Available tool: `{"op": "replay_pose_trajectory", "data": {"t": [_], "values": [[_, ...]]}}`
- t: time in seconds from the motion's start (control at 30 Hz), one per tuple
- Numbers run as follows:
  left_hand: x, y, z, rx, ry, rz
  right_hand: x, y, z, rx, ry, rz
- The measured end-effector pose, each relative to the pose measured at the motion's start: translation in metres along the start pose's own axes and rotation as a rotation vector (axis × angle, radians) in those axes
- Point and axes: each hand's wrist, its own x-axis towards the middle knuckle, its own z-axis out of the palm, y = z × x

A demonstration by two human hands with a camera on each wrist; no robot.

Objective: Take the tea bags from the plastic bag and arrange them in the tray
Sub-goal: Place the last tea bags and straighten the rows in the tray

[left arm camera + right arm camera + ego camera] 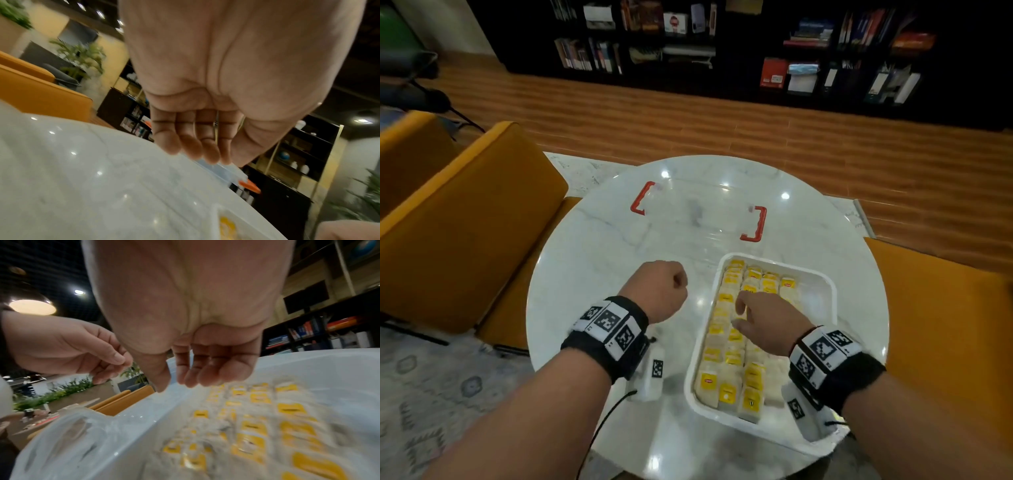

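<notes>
A white tray (828, 298) on the right of the round marble table (592, 274) holds several rows of tea bags (726, 363) with yellow tags. My right hand (743, 315) hovers low over the tray's middle, fingers (191, 379) hanging relaxed and empty above the tea bags (252, 426). My left hand (674, 281) floats above the bare table left of the tray, its fingers (195, 151) loosely curled around nothing. A clear plastic bag (698, 212) with red handles lies flat at the table's far side, and I see nothing in it.
Orange chairs stand close on the left (465, 222) and on the right (945, 308) of the table. Beyond the wooden floor, a dark bookshelf (722, 44) lines the back wall. The tray's near corner reaches the table's front edge.
</notes>
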Motion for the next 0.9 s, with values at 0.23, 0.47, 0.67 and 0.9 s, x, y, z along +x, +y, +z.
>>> {"op": "replay_pose_trajectory", "data": {"t": [0.23, 0.47, 0.67, 0.9], "values": [[-0.015, -0.077, -0.028, 0.364, -0.241, -0.217, 0.024, -0.074, 0.024, -0.181, -0.089, -0.292], [-0.021, -0.141, -0.007, 0.444, -0.334, -0.323, 0.044, -0.103, 0.055, -0.579, -0.303, -0.160], [-0.008, -0.144, -0.033, 0.235, -0.113, -0.117, 0.051, -0.107, 0.024, -0.126, 0.104, 0.032], [0.006, -0.110, -0.059, 0.216, -0.096, 0.091, 0.043, -0.122, 0.002, 0.078, 0.234, 0.080]]}}
